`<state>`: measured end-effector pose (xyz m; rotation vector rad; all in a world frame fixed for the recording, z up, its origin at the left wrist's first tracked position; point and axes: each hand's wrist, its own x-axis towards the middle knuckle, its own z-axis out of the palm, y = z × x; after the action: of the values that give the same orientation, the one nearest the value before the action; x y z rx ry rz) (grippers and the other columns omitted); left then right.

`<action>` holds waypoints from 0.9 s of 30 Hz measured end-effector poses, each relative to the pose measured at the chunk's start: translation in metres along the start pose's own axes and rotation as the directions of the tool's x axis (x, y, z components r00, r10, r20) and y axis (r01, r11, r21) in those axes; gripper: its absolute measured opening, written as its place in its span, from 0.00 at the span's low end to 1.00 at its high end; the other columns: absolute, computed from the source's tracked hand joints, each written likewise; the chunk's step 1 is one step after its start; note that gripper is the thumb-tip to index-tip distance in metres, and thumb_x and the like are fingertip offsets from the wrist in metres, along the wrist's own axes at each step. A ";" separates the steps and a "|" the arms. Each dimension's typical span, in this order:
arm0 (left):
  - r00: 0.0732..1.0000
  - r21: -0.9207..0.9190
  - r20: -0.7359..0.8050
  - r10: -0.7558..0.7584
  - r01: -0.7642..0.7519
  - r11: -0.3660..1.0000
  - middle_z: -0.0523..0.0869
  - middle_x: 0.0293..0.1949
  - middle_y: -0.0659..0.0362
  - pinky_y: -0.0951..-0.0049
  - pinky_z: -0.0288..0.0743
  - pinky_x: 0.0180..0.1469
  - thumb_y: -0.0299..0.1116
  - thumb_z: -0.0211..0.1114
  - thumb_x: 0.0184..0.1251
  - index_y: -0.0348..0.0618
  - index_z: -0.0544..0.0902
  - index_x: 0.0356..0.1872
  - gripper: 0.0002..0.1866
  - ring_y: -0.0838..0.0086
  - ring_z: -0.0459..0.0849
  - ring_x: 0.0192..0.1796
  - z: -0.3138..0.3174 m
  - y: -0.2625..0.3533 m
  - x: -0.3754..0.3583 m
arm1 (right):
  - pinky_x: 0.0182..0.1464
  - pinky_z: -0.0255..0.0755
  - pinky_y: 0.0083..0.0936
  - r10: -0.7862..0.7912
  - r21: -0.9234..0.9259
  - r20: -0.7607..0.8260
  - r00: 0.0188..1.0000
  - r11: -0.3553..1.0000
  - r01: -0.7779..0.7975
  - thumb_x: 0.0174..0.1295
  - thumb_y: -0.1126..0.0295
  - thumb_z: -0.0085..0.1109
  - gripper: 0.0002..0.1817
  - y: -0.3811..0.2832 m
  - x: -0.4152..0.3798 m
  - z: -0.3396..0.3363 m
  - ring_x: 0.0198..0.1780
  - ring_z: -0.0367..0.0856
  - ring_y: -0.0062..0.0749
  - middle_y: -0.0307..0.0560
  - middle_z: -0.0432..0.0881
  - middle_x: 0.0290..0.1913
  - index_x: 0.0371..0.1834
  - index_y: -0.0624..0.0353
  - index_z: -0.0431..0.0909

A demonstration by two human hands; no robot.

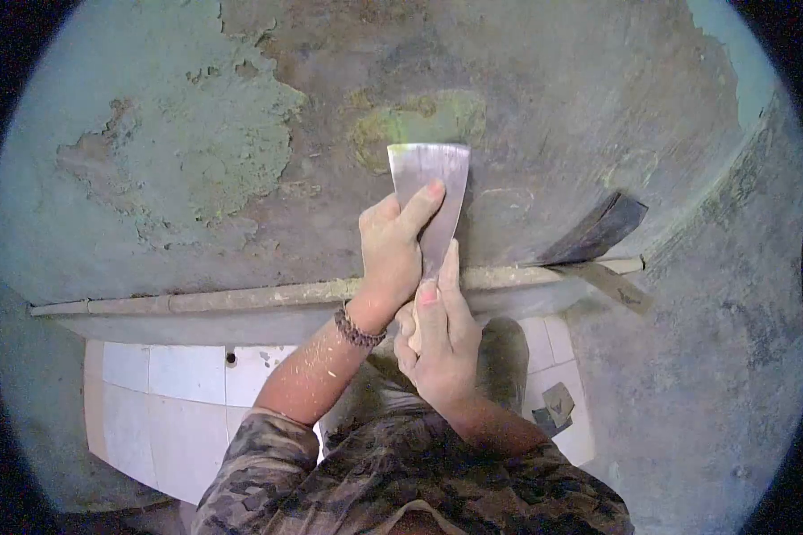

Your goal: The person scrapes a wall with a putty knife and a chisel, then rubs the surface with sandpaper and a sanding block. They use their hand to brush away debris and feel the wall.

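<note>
1. Holding scraper with both hands, wide blade pointing away from body, front edge by yellow-green patch on wall. Can't tell contact between edge and wall.
2. Pinching blade with left hand: thumb flat on upper face, fingers curled round the side and under.
3. Gripping handle end with right hand, closed, thumb on top, forefinger stretched along blade's side.
4. Wearing braided bracelet on left wrist; pale flecks on forearm.
5. Crossing below blade: long pipe along the wall.
6. Leaning at pipe, right side: dark strip, tilted, plus brown piece just beside.
7. Lying on tiled floor, lower right: grey scraps.
8. Showing at upper left: flaking green paint.
</note>
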<state>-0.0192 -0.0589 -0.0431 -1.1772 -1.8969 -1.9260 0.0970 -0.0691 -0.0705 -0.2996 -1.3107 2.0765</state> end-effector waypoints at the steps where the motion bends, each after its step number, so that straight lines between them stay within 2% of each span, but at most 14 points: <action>1: 0.998 -0.059 -0.017 -0.053 0.052 0.997 0.84 0.27 0.47 0.67 0.73 0.38 0.43 0.61 0.67 0.34 0.85 0.34 0.19 0.61 0.83 0.31 0.001 -0.003 0.002 | 0.23 0.58 0.09 -0.007 -0.026 0.033 0.999 1.000 0.008 0.76 0.63 0.40 0.32 0.004 0.003 -0.005 0.25 0.59 0.11 0.30 0.65 0.32 0.78 0.59 0.43; 4: 0.981 -0.190 -0.031 -0.189 0.180 0.965 0.84 0.26 0.47 0.68 0.73 0.36 0.44 0.61 0.67 0.34 0.85 0.34 0.19 0.63 0.82 0.28 -0.002 0.005 0.006 | 0.24 0.60 0.09 0.083 -0.048 -0.002 0.997 0.995 -0.083 0.76 0.65 0.38 0.31 -0.025 0.011 0.013 0.26 0.61 0.11 0.31 0.65 0.32 0.78 0.59 0.42; 6: 0.973 -0.261 -0.019 -0.230 0.217 0.941 0.84 0.24 0.50 0.71 0.72 0.33 0.43 0.62 0.67 0.33 0.85 0.34 0.18 0.73 0.80 0.26 -0.005 0.014 0.012 | 0.24 0.60 0.08 0.072 -0.020 0.026 0.997 0.997 -0.071 0.76 0.65 0.37 0.31 -0.019 0.010 0.007 0.25 0.62 0.12 0.32 0.65 0.32 0.78 0.60 0.42; 7: 0.986 -0.196 -0.021 -0.164 0.157 0.968 0.84 0.23 0.55 0.75 0.71 0.32 0.41 0.64 0.66 0.32 0.85 0.33 0.17 0.82 0.76 0.27 -0.004 0.004 0.004 | 0.20 0.59 0.11 0.074 -0.057 0.043 0.996 0.996 -0.071 0.76 0.62 0.37 0.32 -0.013 0.007 0.001 0.21 0.61 0.13 0.34 0.65 0.28 0.78 0.56 0.38; 8: 0.988 -0.198 -0.027 -0.151 0.142 0.970 0.84 0.23 0.55 0.75 0.71 0.32 0.41 0.64 0.66 0.32 0.85 0.33 0.17 0.82 0.76 0.27 -0.002 0.001 0.002 | 0.15 0.57 0.13 0.074 -0.097 0.062 0.995 0.993 -0.068 0.76 0.59 0.37 0.34 -0.010 0.006 -0.001 0.16 0.60 0.15 0.36 0.65 0.25 0.79 0.51 0.33; 9: 0.968 -0.299 -0.016 -0.252 0.236 0.924 0.83 0.23 0.58 0.75 0.70 0.31 0.41 0.64 0.66 0.32 0.85 0.32 0.17 0.84 0.74 0.27 0.001 -0.002 -0.001 | 0.21 0.57 0.10 0.068 0.003 0.076 0.995 0.998 -0.068 0.76 0.64 0.37 0.31 -0.009 0.006 -0.003 0.23 0.61 0.12 0.32 0.65 0.29 0.78 0.60 0.41; 12: 0.906 -0.521 0.034 -0.422 0.376 0.766 0.82 0.22 0.63 0.76 0.68 0.29 0.40 0.64 0.66 0.31 0.85 0.29 0.18 0.86 0.72 0.26 0.003 0.001 -0.004 | 0.22 0.56 0.10 0.221 0.063 0.080 0.972 0.972 -0.226 0.77 0.66 0.36 0.30 -0.022 -0.004 0.002 0.23 0.59 0.12 0.32 0.65 0.29 0.78 0.60 0.41; 13: 0.912 -0.440 0.047 -0.407 0.385 0.811 0.82 0.22 0.63 0.77 0.68 0.30 0.41 0.64 0.66 0.31 0.85 0.30 0.18 0.86 0.73 0.27 0.000 -0.003 -0.004 | 0.22 0.56 0.10 0.238 0.068 0.073 0.968 0.968 -0.243 0.77 0.66 0.36 0.30 -0.018 -0.005 0.000 0.23 0.59 0.12 0.32 0.65 0.29 0.78 0.60 0.41; 15: 0.941 -0.304 0.053 -0.334 0.334 0.892 0.83 0.24 0.62 0.79 0.69 0.32 0.41 0.64 0.67 0.32 0.85 0.32 0.18 0.87 0.73 0.28 -0.003 -0.009 -0.007 | 0.22 0.55 0.10 0.078 -0.013 0.067 0.995 0.997 -0.077 0.77 0.66 0.35 0.30 -0.006 0.000 -0.003 0.22 0.58 0.12 0.33 0.65 0.29 0.78 0.58 0.41; 18: 0.958 -0.425 0.036 -0.285 0.273 0.863 0.82 0.23 0.60 0.78 0.69 0.31 0.41 0.63 0.68 0.31 0.84 0.32 0.18 0.86 0.73 0.28 0.006 -0.003 -0.006 | 0.20 0.54 0.11 -0.011 -0.020 0.028 1.000 1.000 0.012 0.77 0.65 0.36 0.30 0.007 0.010 -0.006 0.21 0.57 0.12 0.32 0.64 0.28 0.78 0.56 0.41; 19: 0.979 -0.309 -0.011 -0.205 0.192 0.931 0.84 0.24 0.60 0.78 0.70 0.32 0.41 0.63 0.68 0.31 0.84 0.34 0.18 0.86 0.75 0.29 0.006 -0.003 0.003 | 0.20 0.55 0.12 -0.038 0.012 0.052 0.998 0.999 0.037 0.77 0.66 0.35 0.29 0.007 0.013 -0.007 0.21 0.58 0.12 0.32 0.65 0.29 0.78 0.57 0.43; 24: 0.971 -0.293 0.114 -0.212 0.237 0.926 0.86 0.30 0.60 0.79 0.72 0.38 0.38 0.63 0.68 0.31 0.84 0.39 0.16 0.85 0.78 0.33 -0.002 0.003 0.004 | 0.20 0.55 0.11 0.017 0.035 0.025 1.000 0.999 -0.018 0.76 0.65 0.37 0.30 -0.004 0.012 0.001 0.21 0.59 0.12 0.33 0.66 0.28 0.77 0.59 0.44; 26: 0.933 -0.540 0.087 -0.349 0.339 0.770 0.85 0.29 0.63 0.77 0.72 0.36 0.40 0.63 0.68 0.32 0.84 0.37 0.17 0.85 0.77 0.32 0.010 -0.006 -0.006 | 0.19 0.54 0.12 0.037 0.011 0.021 0.999 0.999 -0.037 0.76 0.65 0.37 0.31 0.004 0.011 -0.006 0.20 0.59 0.12 0.33 0.66 0.27 0.78 0.61 0.41; 27: 0.963 -0.486 0.039 -0.268 0.252 0.837 0.84 0.28 0.66 0.76 0.71 0.34 0.41 0.62 0.69 0.32 0.84 0.34 0.17 0.86 0.75 0.31 0.011 -0.006 -0.002 | 0.18 0.54 0.12 0.052 -0.004 0.019 0.998 0.999 -0.052 0.75 0.65 0.37 0.32 0.004 0.012 -0.007 0.19 0.59 0.12 0.33 0.66 0.26 0.78 0.61 0.39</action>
<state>-0.0174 -0.0491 -0.0503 -1.0253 -1.6720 -2.6709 0.0901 -0.0578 -0.0757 -0.3200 -1.3313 2.1252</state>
